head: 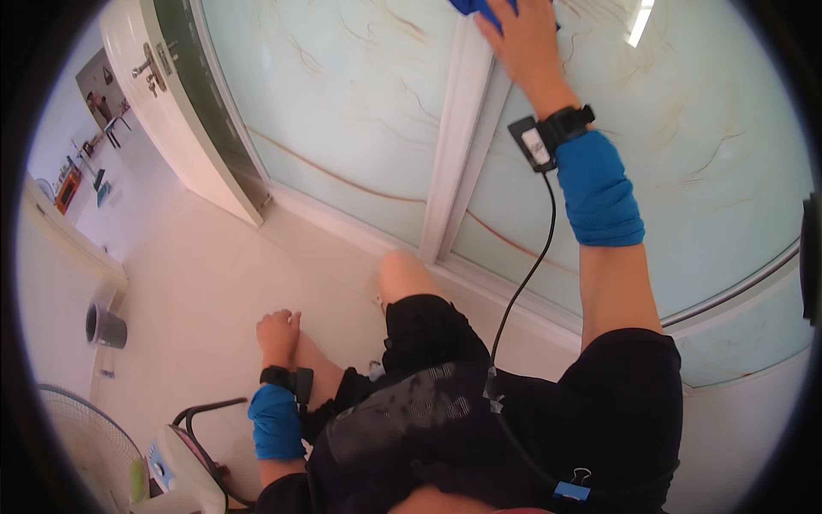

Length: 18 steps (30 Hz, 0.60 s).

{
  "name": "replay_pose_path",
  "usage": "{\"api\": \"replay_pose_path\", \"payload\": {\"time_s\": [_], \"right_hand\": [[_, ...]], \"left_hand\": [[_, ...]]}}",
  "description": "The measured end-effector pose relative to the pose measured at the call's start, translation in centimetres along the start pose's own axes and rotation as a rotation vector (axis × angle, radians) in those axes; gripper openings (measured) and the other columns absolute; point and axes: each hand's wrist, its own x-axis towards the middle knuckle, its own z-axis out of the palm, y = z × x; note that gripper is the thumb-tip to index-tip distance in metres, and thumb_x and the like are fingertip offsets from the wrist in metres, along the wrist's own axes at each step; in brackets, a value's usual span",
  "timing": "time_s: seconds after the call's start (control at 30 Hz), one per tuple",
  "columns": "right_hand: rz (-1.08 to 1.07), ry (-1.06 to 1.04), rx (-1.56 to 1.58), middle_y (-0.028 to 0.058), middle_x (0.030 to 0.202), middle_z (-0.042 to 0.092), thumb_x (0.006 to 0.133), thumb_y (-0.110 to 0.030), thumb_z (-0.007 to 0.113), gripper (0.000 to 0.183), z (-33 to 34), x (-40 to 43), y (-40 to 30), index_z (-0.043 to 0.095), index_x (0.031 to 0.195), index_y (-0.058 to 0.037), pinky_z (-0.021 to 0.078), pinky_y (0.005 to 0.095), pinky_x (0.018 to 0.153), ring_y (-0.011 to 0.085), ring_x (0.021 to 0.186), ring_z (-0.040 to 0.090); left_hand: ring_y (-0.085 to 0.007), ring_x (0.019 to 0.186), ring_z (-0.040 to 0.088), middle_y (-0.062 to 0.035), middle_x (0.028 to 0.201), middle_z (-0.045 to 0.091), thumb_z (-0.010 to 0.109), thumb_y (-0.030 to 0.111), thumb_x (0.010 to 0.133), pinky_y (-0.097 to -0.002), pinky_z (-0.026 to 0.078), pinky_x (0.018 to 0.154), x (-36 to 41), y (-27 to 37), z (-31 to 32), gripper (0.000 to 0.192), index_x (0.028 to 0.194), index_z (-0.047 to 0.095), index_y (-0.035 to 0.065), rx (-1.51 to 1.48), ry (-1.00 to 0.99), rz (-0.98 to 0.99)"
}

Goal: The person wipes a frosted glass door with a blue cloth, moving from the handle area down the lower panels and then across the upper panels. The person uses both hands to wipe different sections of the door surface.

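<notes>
At the top edge, my right hand presses a blue cloth against a sliding door. The cloth is partly cut off by the picture's edge and partly covered by my fingers. Under it runs the white door frame, between two frosted glass panels with brown line patterns. My left hand is low beside my left leg, fingers curled in, with nothing visible in it. Each wrist has a black strapped device and a blue sleeve band; a black cable hangs from the right one.
A white door with a lever handle and keys stands ajar at left, near a doorway to another room. A grey bin stands by the left wall. An electric fan and a dark metal frame are close at lower left.
</notes>
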Motion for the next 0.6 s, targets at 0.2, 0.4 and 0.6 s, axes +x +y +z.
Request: {"api": "replay_pose_path", "payload": {"time_s": [0.2,0.4,0.6], "right_hand": [[0.104,-0.312,0.104,0.0260,0.159,0.030,0.087,-0.026,0.075,0.062,0.8,-14.2,-6.4,0.055,0.146,-0.0321,0.0262,0.0565,0.119,0.0448,0.144,0.033],[-0.020,-0.625,0.164,0.0201,0.154,0.041,0.091,-0.014,0.065,0.056,0.1,-25.9,-9.5,0.056,0.144,-0.0302,0.0292,0.0530,0.119,0.0389,0.138,0.042],[-0.462,-1.129,0.052,0.0076,0.158,0.044,0.096,-0.012,0.052,0.045,-2.6,-35.2,-6.3,0.058,0.141,-0.0095,0.0222,0.0423,0.127,0.0237,0.145,0.039]], "left_hand": [[-0.0377,0.089,0.069,-0.0152,0.091,0.074,0.061,0.045,0.093,-0.0483,0.054,0.078,1.8,-1.3,-1.6,0.041,0.091,0.077,0.0073,-0.149,-0.126,-0.162],[-0.0372,0.087,0.070,-0.0144,0.089,0.075,0.062,0.044,0.093,-0.0481,0.055,0.078,1.4,0.3,-1.2,0.039,0.091,0.078,0.0089,-0.087,-0.198,-0.153],[-0.0367,0.084,0.070,-0.0149,0.085,0.074,0.065,0.041,0.090,-0.0490,0.055,0.078,0.2,1.9,0.4,0.036,0.087,0.078,0.0079,-0.043,-0.144,-0.075]]}}
